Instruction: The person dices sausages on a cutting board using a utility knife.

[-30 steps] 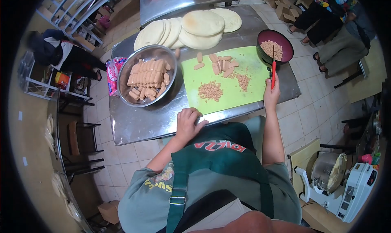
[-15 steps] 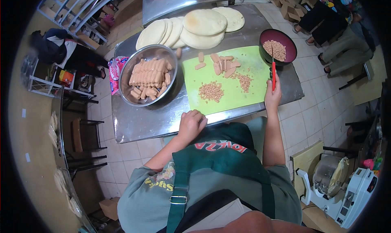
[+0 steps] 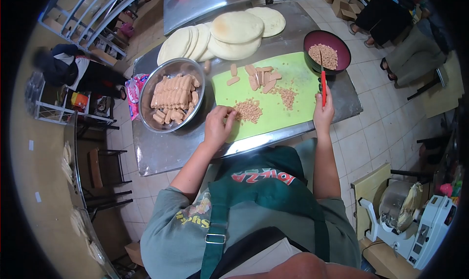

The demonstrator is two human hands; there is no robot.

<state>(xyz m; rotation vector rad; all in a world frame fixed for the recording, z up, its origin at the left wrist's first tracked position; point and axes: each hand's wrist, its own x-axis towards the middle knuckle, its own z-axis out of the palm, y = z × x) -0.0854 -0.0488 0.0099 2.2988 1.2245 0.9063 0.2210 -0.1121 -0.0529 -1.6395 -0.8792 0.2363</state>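
My right hand (image 3: 323,114) grips a red-handled knife (image 3: 323,86), its blade reaching over the diced sausage (image 3: 328,59) in a dark bowl (image 3: 348,59). At the left edge of a pile of diced sausage (image 3: 249,111) on the green cutting board (image 3: 293,118) is my left hand (image 3: 218,125), fingers curved and thumb apart, nothing visible in it. A smaller diced pile (image 3: 287,99) and several cut sausage pieces (image 3: 262,76) lie farther back on the board. Whole and cut sausages (image 3: 172,92) fill a steel bowl (image 3: 145,108) left of the board.
Several round flat breads (image 3: 237,27) overlap at the back of the metal table (image 3: 166,154). A pink plastic packet (image 3: 133,91) lies beside the steel bowl. Other people stand at the left and far right. A white machine (image 3: 415,230) stands at lower right.
My left hand has moved forward from the table's front edge to the diced pile, and its fingers have opened. My right hand still holds the knife over the dark bowl. The view has shifted slightly.
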